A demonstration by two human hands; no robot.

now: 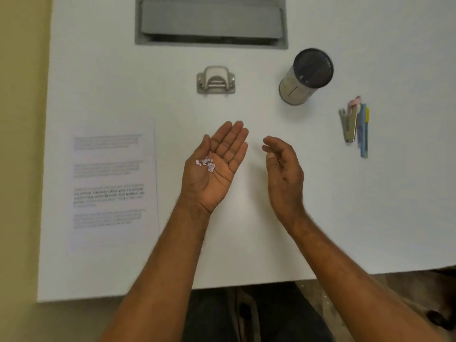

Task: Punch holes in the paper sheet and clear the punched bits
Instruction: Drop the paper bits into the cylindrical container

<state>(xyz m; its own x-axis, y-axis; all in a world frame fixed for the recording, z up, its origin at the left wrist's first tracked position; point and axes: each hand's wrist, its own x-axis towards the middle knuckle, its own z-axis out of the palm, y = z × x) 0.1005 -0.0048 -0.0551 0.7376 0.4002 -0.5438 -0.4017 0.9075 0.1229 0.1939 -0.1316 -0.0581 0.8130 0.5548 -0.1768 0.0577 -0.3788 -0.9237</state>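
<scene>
Cupped flat and palm-up, my left hand [212,166] cradles the punched bits [206,164] so none spill, while my right hand [283,171] hovers beside it, half-curled and empty.

We look down on a white table [246,114] whose matte top fills most of the view under soft, even light, with faint shadows and no glare. Set into its far edge we see a grey rectangular recess [211,22] holding a lighter grey flap, a dark slot running along the flap's near side. Along the left side we make out a pale yellow-green surface [22,144], wall or floor we cannot tell, and beyond the table's near edge, at lower right, a dim, speckled brownish floor [328,302].
</scene>
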